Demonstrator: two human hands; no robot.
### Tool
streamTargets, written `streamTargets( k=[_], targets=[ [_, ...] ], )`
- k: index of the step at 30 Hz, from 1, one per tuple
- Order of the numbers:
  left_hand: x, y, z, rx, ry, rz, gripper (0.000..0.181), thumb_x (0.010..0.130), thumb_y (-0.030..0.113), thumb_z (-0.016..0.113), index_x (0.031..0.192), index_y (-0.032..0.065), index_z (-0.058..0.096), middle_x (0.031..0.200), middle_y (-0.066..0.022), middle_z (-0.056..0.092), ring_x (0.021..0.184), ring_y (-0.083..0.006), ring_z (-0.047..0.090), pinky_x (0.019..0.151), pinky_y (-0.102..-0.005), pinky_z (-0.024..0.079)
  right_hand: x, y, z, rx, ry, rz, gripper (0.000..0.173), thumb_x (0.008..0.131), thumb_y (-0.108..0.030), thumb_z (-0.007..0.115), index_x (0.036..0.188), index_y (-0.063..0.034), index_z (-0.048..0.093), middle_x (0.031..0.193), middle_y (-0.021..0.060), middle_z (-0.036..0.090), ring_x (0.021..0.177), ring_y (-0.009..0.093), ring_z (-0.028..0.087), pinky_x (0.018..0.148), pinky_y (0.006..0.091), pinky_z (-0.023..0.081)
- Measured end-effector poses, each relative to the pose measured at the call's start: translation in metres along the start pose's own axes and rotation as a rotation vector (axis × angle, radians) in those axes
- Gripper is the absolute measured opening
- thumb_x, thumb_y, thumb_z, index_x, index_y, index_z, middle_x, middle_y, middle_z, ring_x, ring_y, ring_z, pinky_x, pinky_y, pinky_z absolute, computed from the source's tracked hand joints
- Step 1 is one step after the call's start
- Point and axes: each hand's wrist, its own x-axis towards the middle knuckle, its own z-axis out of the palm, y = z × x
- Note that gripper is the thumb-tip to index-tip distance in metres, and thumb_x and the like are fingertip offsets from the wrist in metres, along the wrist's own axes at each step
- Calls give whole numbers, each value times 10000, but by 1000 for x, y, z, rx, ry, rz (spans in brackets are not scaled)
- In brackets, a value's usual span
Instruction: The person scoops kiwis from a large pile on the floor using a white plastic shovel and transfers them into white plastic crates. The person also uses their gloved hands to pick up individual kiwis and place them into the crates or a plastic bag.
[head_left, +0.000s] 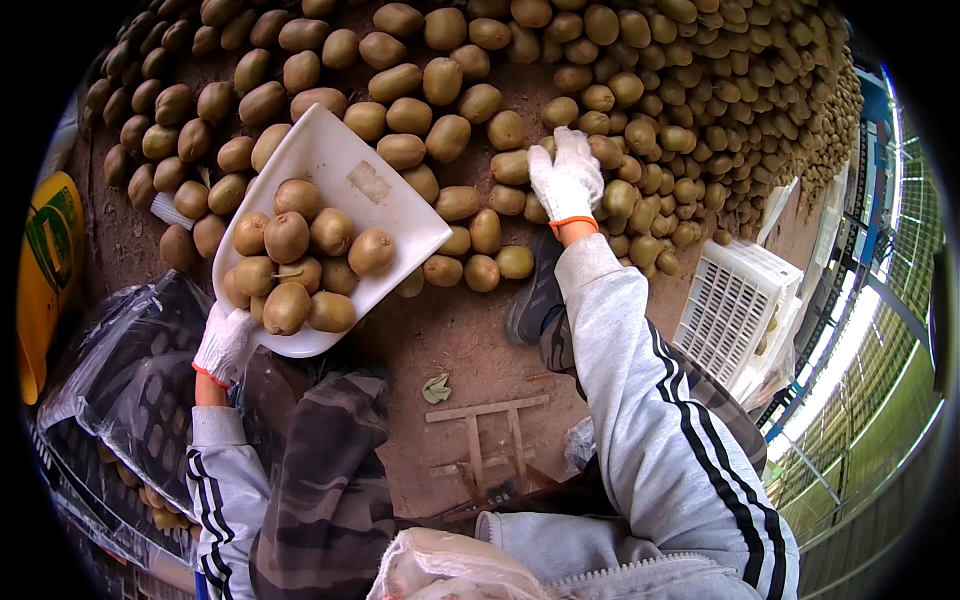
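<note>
My left hand (226, 341), in a white knit glove with an orange cuff edge, grips the rear of a white plastic scoop (405, 202). Several brown kiwifruit (287, 237) sit in the scoop's back half, one with a stem showing. The scoop's wide mouth points up and to the right. My right hand (566, 174), gloved the same way, lies over loose kiwifruit (510, 166) at the near edge of the heap. Its fingers curl down among the fruit, and the glove hides whether any is held.
A large kiwifruit pile (720, 97) rises at upper right. Below it stands a white slatted plastic crate (727, 307). At left is a dark crate lined with clear plastic film (142, 375), holding kiwifruit, beside a yellow object (49, 285). A wooden frame (487, 420) and a leaf (436, 388) lie on the floor.
</note>
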Motion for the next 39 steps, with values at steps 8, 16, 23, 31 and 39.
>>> streamTargets(
  k=[8,16,23,31,39],
  targets=[
    [0,-6,2,-140,84,-16,362,862,108,585,1199,-19,619,1061,-89,686,919,-190,660,776,-324,527,-76,-37,-8,57,42,-187,361,879,-187,644,1235,-140,605,1323,144,564,941,350,691,785,410,578],
    [-12,19,9,-168,35,-104,388,840,165,640,1180,-22,629,1032,-93,682,905,-176,656,767,-333,543,-67,-29,-12,77,-316,-251,444,859,-281,645,1287,-243,531,1090,166,567,886,393,653,731,495,547],
    [-13,16,8,-173,46,-96,401,801,178,679,1136,-40,638,980,-107,705,823,-180,678,708,-331,566,-59,-85,-43,687,-403,232,487,886,-250,661,1331,-85,549,1209,170,627,1161,363,595,1013,421,471],
    [-10,27,12,-111,26,-78,394,817,191,665,1138,-36,645,977,-121,708,861,-174,680,746,-335,565,-49,-89,-2,116,-260,-194,701,853,-446,667,1443,-153,427,1338,192,508,1107,402,602,920,490,510],
    [-14,22,14,-179,46,-14,387,815,170,673,1135,-45,651,999,-109,706,881,-166,669,778,-322,553,8,-118,-34,-102,-724,-116,639,708,-480,702,1171,-42,656,1124,248,685,1118,400,637,959,464,510]
  ],
)
